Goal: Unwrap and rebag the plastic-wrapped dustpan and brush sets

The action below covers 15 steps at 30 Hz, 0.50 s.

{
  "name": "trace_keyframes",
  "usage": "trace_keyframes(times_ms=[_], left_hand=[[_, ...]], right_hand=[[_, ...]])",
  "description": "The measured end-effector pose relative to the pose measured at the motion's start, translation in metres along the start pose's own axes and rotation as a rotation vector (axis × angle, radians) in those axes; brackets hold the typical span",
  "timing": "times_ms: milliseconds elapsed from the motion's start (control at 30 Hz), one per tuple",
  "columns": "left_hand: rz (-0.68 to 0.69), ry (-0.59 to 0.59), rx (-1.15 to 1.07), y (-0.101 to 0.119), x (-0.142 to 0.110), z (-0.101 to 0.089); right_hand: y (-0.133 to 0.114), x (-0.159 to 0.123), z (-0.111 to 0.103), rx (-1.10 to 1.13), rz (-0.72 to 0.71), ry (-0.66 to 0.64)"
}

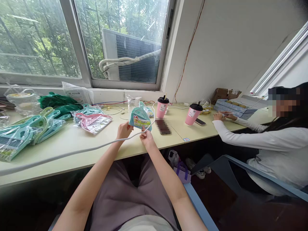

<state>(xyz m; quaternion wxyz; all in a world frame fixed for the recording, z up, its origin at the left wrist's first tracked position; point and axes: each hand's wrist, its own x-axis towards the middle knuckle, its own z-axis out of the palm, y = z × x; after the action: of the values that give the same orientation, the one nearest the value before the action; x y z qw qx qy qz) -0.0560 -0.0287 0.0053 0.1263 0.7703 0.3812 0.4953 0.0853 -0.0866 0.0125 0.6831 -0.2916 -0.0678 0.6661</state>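
Note:
Both my hands are raised over the pale green table (79, 144). My left hand (124, 131) and my right hand (146, 136) grip the lower edge of a teal plastic dustpan (139, 118) in clear wrap with a colourful label. A white cable (79, 151) runs in from the lower left, passes just by my left hand and the front of the dustpan, then rises toward the back of the table.
Wrapped teal dustpans (21, 134) lie at the left, with a wrapped pink brush (92, 122) and green cloth (56, 100) behind. Two pink lidded cups (163, 107) and phones (163, 126) stand to the right. A co-worker's white sleeve (250, 131) reaches over flat blue packages (228, 107).

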Motion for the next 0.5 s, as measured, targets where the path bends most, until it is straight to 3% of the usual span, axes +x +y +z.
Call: trace_keyframes(times_ms=[167, 500], left_hand=[[0.136, -0.025, -0.038, -0.002, -0.004, 0.008], [0.188, 0.015, -0.139, 0.002, -0.007, 0.005]], right_hand=[[-0.008, -0.002, 0.009, 0.032, -0.063, 0.063], [0.001, -0.002, 0.007, 0.155, -0.108, 0.065]])
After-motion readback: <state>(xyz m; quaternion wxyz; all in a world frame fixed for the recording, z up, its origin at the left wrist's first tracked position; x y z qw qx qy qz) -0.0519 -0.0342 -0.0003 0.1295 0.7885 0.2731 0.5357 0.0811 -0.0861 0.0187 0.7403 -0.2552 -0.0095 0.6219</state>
